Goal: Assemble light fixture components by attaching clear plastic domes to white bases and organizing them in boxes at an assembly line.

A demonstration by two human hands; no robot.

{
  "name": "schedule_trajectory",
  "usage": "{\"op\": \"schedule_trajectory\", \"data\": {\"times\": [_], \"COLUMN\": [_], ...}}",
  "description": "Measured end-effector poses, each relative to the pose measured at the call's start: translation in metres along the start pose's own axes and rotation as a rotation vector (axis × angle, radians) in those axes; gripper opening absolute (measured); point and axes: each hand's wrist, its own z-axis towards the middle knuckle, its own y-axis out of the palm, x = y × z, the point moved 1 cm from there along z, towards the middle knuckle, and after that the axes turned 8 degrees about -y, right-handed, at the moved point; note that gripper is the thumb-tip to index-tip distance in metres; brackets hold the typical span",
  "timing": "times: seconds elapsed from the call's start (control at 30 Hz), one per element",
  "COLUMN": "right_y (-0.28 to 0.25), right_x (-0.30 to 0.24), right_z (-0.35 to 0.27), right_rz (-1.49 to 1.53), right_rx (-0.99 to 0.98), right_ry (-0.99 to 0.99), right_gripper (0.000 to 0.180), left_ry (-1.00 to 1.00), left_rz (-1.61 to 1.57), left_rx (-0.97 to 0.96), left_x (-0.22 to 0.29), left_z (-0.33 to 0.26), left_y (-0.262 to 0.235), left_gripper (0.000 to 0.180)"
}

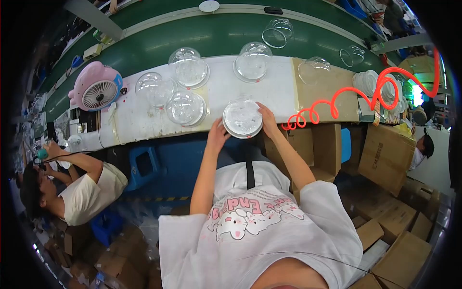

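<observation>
Over the table's near edge, both hands hold a round white base (242, 118) with a small red mark on its near rim. Its top looks clear and shiny; whether a dome covers it, I cannot tell. My left hand (218, 135) grips its left side, and my right hand (267, 118) the right, fingers partly behind the rim. Left of it stands a clear dome on a white base (185, 108). Farther back are two more domed pieces, one at the left (187, 67) and another at the right (253, 62).
A pink fan (98, 86) stands at the left. A coiled red hose (332, 106) crosses the right side by a stack of white discs (366, 83). Loose clear domes (277, 33) lie on the green surface. Cardboard boxes (387, 154) crowd the right; a co-worker (82, 188) sits left.
</observation>
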Motion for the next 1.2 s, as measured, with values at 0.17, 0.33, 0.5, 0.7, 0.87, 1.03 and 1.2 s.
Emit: {"op": "schedule_trajectory", "data": {"times": [0.17,0.33,0.5,0.7,0.87,1.03,1.2], "right_y": [0.007,0.048,0.017,-0.036,-0.119,-0.163,-0.157], "right_x": [0.033,0.056,0.056,-0.106,-0.23,-0.224,-0.217], "right_z": [0.052,0.078,0.096,0.099,0.121,0.148,0.148], "right_rz": [-0.21,-0.244,-0.906,-1.166,-1.505,-1.521,-1.566], "right_rx": [0.028,0.036,0.082,0.665,0.895,0.452,0.525], "right_ry": [-0.07,-0.064,-0.578,-1.036,-0.76,-0.586,-0.583], "right_gripper": [0.038,0.034,0.028,0.029,0.052,0.051,0.037], "left_ry": [-0.03,0.282,0.685,0.888,0.86,0.898,0.855], "left_rz": [0.187,0.63,1.102,1.415,1.389,1.303,1.268], "left_rx": [0.051,0.269,0.341,0.524,0.618,0.729,0.749], "left_x": [-0.01,-0.001,0.011,0.016,0.013,0.005,0.006], "left_z": [-0.019,-0.021,0.006,0.015,0.028,0.039,0.038], "left_y": [-0.024,-0.022,0.011,0.012,0.019,0.018,0.017], "left_gripper": [0.057,0.071,0.086,0.098,0.1,0.101,0.106]}}
